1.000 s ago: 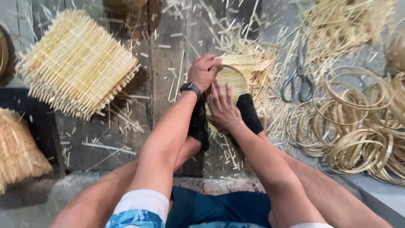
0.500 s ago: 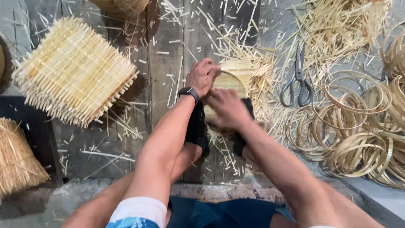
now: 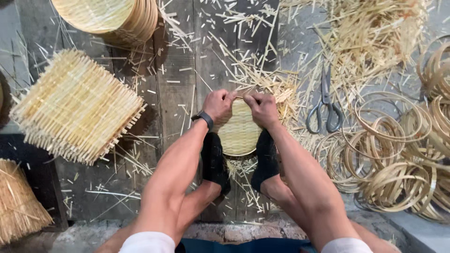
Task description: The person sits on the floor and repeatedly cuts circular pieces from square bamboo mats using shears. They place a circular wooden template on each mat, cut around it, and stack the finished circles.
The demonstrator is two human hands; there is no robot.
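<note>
The small round woven tray (image 3: 240, 133) lay on the plank floor (image 3: 178, 93), steadied between the person's two feet in black socks (image 3: 215, 161). Both hands worked at its far rim. The left hand (image 3: 218, 105), with a dark watch (image 3: 205, 119) at the wrist, was closed in a pinch on the rim and the strip ends there. The right hand (image 3: 262, 108) was likewise clamped on the same edge, its fingertips almost meeting those of the left.

The step in hand appeared to be finishing the rim: bending or tucking loose strip ends along the edge. The next move would probably call for a firm pinch with one hand while the other fed the strip, and for turning the tray between the feet to reach a fresh section.

A pair of scissors (image 3: 324, 105) lay to the right, within reach, among loose cuttings (image 3: 365, 42). Coiled bamboo hoops (image 3: 398, 159) lay farther right. A square woven mat (image 3: 77, 107) with untrimmed ends lay to the left, and stacked finished trays (image 3: 112, 16) stood beyond it.
</note>
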